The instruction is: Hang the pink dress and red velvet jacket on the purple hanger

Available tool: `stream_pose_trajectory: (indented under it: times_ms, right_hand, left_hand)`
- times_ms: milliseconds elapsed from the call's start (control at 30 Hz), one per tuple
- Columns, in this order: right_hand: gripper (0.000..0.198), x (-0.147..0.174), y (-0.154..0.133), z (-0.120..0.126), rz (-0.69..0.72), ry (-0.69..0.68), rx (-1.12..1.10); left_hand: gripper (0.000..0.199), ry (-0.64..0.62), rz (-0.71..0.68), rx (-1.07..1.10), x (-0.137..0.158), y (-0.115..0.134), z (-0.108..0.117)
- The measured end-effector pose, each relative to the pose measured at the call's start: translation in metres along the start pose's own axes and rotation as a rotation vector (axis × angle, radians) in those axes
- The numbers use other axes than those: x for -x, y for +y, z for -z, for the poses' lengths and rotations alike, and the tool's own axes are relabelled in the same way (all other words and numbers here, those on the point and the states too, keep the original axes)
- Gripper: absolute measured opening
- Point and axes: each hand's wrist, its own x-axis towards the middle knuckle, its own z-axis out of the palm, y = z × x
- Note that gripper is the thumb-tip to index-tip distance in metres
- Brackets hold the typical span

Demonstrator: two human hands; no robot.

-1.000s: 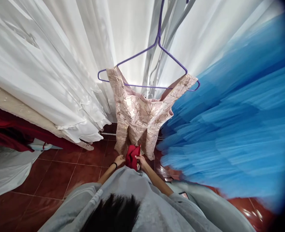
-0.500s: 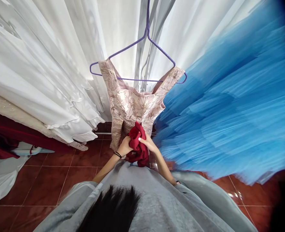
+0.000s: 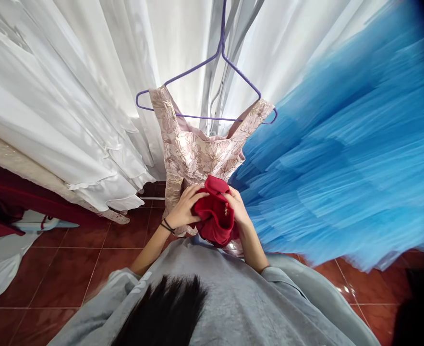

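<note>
A bunched piece of dark red fabric is held in front of my body, its folds spread into a hollow. Small shiny trim shows on its right inner side. My left hand is closed on its left edge, and a black band circles that wrist. On the opposite edge my right hand grips the cloth, some fingers hidden behind it. Just beyond hangs a pale pink dress with a metallic floral pattern, its straps over a purple hanger. The red fabric covers part of the dress's lower half.
White garments hang along the left, with dark red cloth below them. A blue layered tulle skirt fills the right side. Reddish tiles cover the floor. A pale blue hanger lies low at left.
The red fabric has been spread from a tight bunch into a wider, open shape. My hands have moved apart, the right one outward to the right, both still holding it.
</note>
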Motion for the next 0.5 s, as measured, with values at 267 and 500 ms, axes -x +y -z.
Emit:
stream_pose_trajectory:
  times_ms: [267, 500]
  right_hand:
    - [0.025, -0.002, -0.053, 0.092, 0.374, 0.658, 0.476]
    - [0.037, 0.012, -0.074, 0.111, 0.462, 0.686, 0.837]
  left_hand:
    - [0.015, -0.04, 0.186, -0.142, -0.003, -0.022, 0.063]
    - [0.033, -0.295, 0.343, -0.025, -0.006, 0.004, 0.097]
